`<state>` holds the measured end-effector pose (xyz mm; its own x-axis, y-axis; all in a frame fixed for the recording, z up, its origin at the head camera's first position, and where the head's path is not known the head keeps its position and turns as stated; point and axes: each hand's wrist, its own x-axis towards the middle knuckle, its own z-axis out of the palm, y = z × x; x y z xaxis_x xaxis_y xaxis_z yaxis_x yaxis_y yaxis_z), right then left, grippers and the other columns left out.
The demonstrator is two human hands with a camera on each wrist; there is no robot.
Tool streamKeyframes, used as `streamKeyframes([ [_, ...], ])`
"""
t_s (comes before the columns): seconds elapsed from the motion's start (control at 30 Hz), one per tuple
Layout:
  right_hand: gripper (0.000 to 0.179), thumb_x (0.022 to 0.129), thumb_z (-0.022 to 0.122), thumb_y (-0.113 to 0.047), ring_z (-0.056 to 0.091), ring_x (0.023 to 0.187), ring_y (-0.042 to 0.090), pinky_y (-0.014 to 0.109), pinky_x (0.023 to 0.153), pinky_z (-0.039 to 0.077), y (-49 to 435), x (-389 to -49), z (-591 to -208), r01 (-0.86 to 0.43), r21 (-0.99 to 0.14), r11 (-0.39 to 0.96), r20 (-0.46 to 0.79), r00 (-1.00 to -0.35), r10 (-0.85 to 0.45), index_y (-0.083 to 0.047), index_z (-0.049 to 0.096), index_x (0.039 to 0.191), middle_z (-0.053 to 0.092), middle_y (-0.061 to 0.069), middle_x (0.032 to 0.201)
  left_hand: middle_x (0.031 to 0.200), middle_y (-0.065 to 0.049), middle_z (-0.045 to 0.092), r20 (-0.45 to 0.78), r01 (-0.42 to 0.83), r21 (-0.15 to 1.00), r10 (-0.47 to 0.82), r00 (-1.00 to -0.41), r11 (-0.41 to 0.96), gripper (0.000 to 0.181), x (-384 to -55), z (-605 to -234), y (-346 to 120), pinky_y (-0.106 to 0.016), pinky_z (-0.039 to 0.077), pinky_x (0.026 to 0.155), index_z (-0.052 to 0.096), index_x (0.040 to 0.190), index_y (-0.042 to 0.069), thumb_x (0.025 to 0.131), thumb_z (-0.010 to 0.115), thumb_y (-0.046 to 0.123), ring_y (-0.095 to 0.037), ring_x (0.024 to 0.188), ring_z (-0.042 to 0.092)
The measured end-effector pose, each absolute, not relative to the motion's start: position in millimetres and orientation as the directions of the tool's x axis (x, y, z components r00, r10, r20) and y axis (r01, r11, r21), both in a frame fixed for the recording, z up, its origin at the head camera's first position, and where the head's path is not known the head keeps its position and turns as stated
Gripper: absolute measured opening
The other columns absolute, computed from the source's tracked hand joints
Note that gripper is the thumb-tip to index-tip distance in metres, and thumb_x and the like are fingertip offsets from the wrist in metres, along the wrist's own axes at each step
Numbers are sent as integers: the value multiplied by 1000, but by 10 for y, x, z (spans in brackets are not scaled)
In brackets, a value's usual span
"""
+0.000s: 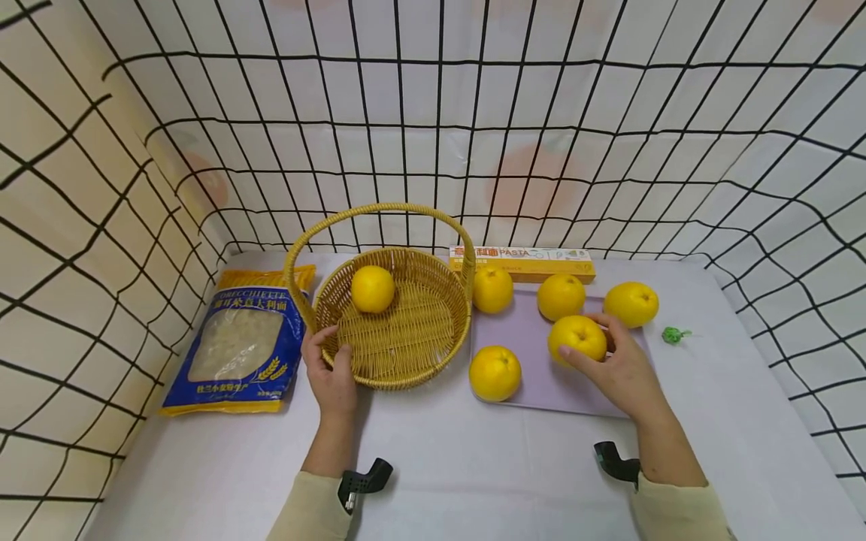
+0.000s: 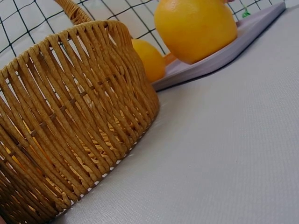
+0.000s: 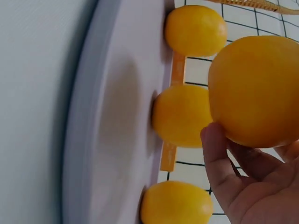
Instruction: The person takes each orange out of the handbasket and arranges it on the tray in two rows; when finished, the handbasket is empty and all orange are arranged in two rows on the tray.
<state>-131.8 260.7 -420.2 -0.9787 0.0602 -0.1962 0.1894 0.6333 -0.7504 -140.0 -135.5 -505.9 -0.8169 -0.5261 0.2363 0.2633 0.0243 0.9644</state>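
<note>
My left hand [image 1: 333, 383] grips the front-left rim of a round wicker basket [image 1: 406, 353] with a tall arched handle. Inside the basket, toward its back left, lies one yellow orange [image 1: 373, 289]. My right hand [image 1: 625, 372] holds another orange [image 1: 577, 340] between thumb and fingers. In the right wrist view this held orange [image 3: 257, 91] is raised off the pale purple tray [image 3: 126, 140]. Several more oranges sit on or at the edges of the tray, one of them near its front-left corner [image 1: 495, 373]. The left hand is almost wholly out of the left wrist view.
A blue and yellow bag of orecchiette pasta [image 1: 237, 342] lies left of the basket. Behind the tray is a long pasta box [image 1: 528, 263]. A small green item [image 1: 673, 335] lies right of the tray. Black grid netting [image 1: 440, 150] over white cloth encloses the table's back and sides.
</note>
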Motion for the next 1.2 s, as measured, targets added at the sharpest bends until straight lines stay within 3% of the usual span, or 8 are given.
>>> streamKeyframes([
  [0.33,90,88,70,-60,43,129,43,64,107,40,2717,-1266,-4278,192,-677,711,-255,-967,18,-12,34,155,39,21,155,164,-8,27,229,257,966,-529,-817,22,33,-1407,-5066,-1354,-47,20,127,52,124,-10,91,52,-7,-25,154,24],
  [0.7,84,87,71,-61,55,120,37,45,90,52,2796,-1190,-4334,164,-644,747,-286,-957,-36,-15,42,151,53,18,146,164,-7,29,218,242,970,-529,-820,24,34,-1402,-5072,-1361,-48,19,128,52,125,-9,91,51,-7,-24,154,24],
  [1.2,84,86,73,-59,56,123,39,46,91,55,2828,-1118,-4377,170,-653,738,-315,-947,-61,-16,43,152,52,20,148,164,-7,28,220,229,972,-533,-817,50,34,-1394,-5064,-1357,-48,18,128,55,124,-6,91,52,-5,-25,154,23],
])
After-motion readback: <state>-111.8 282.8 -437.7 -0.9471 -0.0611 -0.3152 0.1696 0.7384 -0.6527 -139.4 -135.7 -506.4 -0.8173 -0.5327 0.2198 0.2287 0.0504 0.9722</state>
